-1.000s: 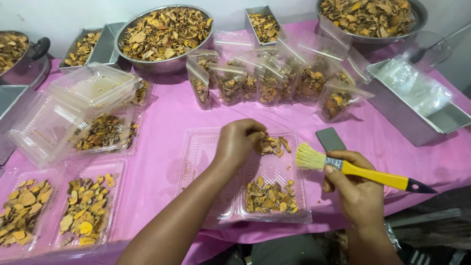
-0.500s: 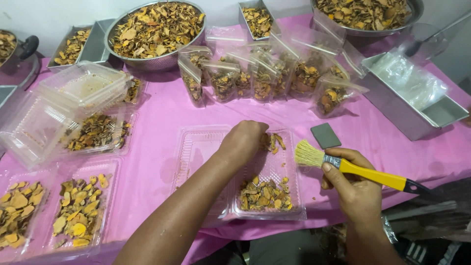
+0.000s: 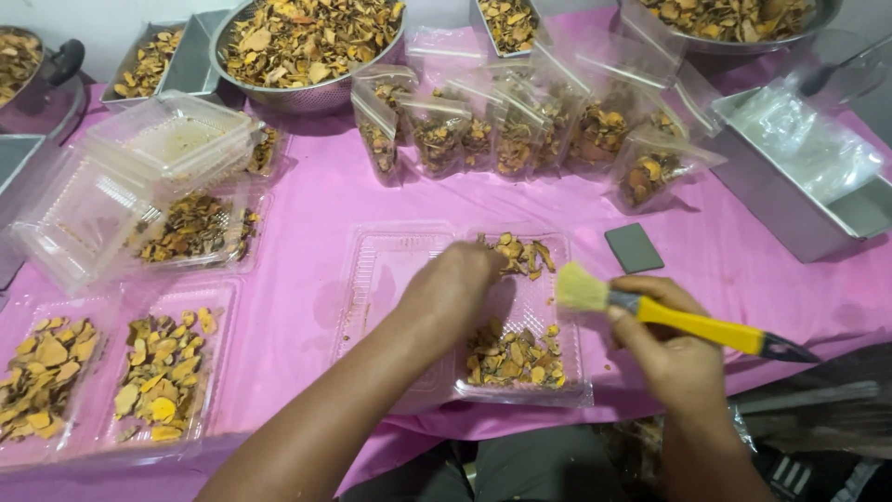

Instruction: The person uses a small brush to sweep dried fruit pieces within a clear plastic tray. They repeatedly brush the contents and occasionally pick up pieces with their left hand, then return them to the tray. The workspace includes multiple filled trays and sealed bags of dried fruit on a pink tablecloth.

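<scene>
**Pink table, brush in one hand, tray under the other**

Pink cloth over the table [image 3: 307, 214], crowded w/ dried yellow-orange slices in every sort of container. My left hand [image 3: 452, 290] is curled knuckles-up over the clear plastic tray [image 3: 390, 270] right in front of me, fingers bent down into the middle of it; can't tell if they pinch any pieces, palm hides that. The tray is an open clamshell: the left half looks bare, the right half has one small heap of slices at the far end [image 3: 522, 253] and a bigger heap at the near end [image 3: 514, 357].

My right hand [image 3: 671, 349] has its grip closed round a yellow-handled brush [image 3: 688, 321], held roughly level, pale bristles pointing left & hovering just beside the tray's right edge, dark handle tip sticking out right.

Just beyond the brush, a small dark grey flat square [image 3: 634, 247] lies on the cloth. Further back: row of clear pouches [image 3: 502, 130] part-filled w/ slices, standing upright. Behind them a big metal bowl [image 3: 307, 46] heaped full. Right side: rectangular metal bin [image 3: 790, 214] holding clear plastic. Left: stack of empty clear trays [image 3: 139, 167], and near me two filled trays [image 3: 167, 372].
</scene>
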